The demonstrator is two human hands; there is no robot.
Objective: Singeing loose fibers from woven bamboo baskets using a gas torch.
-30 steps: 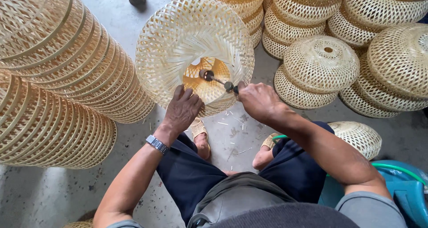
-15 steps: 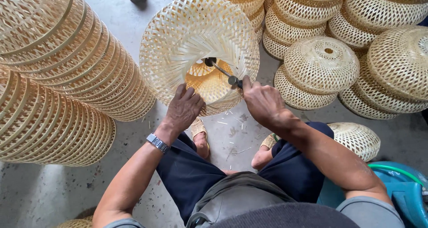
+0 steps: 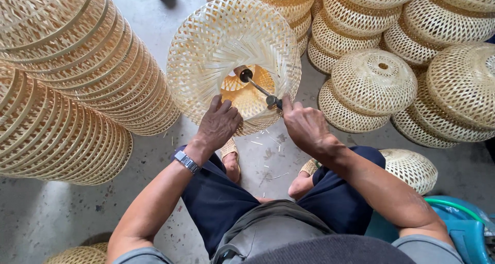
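Basket [image 3: 227,42]: light, springy, fragile weave; your left hand [image 3: 219,123] clasps its 6 o'clock rim, right hand [image 3: 304,124] pinches the metal tool [image 3: 260,88].

Grey concrete floor [image 3: 149,16], littered with bamboo slivers; stacks of woven shades [image 3: 77,83] lie left; more shades [image 3: 412,47] piled right.
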